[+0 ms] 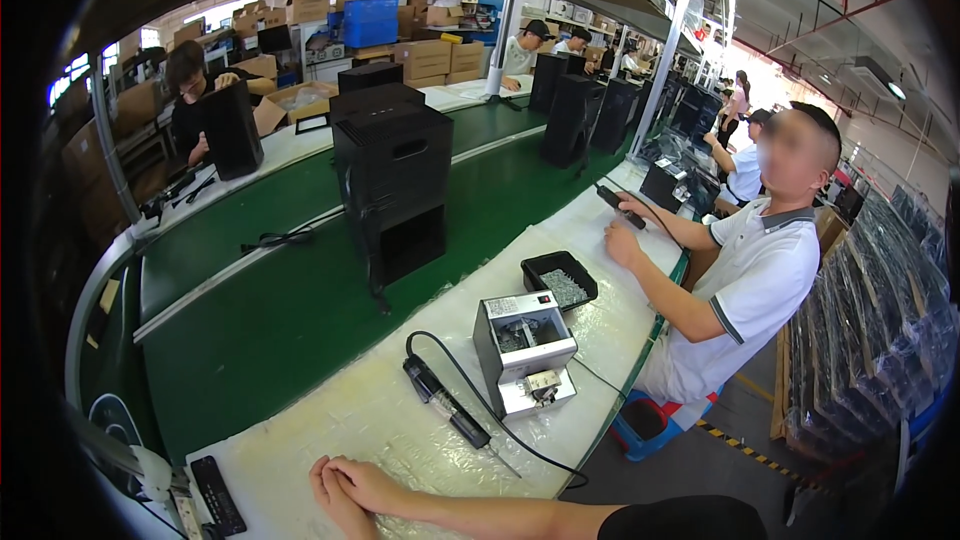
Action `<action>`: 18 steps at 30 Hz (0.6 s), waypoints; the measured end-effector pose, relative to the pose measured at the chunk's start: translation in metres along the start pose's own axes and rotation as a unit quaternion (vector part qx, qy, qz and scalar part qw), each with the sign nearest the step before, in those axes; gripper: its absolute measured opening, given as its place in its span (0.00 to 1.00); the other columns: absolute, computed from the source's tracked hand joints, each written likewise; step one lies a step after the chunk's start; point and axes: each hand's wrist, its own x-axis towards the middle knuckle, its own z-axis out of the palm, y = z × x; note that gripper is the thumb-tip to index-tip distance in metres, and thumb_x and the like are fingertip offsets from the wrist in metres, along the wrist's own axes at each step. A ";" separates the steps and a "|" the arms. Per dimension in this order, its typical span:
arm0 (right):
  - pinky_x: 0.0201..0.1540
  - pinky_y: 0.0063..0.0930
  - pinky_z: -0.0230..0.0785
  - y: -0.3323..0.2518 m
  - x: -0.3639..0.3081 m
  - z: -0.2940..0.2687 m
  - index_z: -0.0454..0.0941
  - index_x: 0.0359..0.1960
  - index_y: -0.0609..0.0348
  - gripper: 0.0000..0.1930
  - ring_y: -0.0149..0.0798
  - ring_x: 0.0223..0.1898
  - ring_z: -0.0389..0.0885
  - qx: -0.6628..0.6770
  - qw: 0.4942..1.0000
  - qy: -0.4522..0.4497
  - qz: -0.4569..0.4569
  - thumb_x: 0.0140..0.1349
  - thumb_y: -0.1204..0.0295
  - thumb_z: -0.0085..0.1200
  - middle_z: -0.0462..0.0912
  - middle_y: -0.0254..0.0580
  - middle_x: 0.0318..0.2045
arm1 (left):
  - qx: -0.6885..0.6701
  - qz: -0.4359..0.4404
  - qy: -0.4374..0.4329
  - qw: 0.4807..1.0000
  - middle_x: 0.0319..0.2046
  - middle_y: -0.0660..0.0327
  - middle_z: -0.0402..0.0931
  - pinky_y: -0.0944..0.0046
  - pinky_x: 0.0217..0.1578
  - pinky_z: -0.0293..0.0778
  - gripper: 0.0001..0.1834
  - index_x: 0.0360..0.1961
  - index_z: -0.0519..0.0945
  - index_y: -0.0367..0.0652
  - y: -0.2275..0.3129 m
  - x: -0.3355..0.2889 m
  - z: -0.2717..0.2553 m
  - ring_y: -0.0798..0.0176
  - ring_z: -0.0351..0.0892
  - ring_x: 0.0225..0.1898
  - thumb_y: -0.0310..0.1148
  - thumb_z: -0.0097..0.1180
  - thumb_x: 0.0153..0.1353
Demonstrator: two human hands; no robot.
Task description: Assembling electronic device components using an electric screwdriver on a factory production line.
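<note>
My left hand (333,500) and my right hand (362,481) are folded together over the near end of the plastic-covered worktable (300,435). The right hand lies across the left, fingers drawn in, with no tool visible in either. Beyond them lies a black electric screwdriver (445,403) with a long thin bit and a curled cable, touched by neither hand. Right behind it stands a grey screw feeder (525,350) with screws in its top tray. A black bin (588,292) of small screws sits behind the feeder.
Tall black casings (393,155) stand on the green conveyor (270,340), cords trailing. At my right a seated co-worker (745,270) holds another black screwdriver (620,206). Across the belt a person handles a black casing (232,130). A black power strip (217,496) lies near the left table edge.
</note>
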 end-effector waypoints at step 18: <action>0.41 0.41 0.75 -0.016 -0.001 -0.016 0.77 0.46 0.56 0.12 0.57 0.39 0.82 0.009 0.998 -0.017 0.060 0.65 0.68 0.49 0.82 0.57 0.37 | 0.064 0.000 0.047 0.997 0.37 0.58 0.76 0.67 0.42 0.73 0.11 0.47 0.74 0.37 0.015 -0.010 0.014 0.66 0.74 0.39 0.29 0.45 0.67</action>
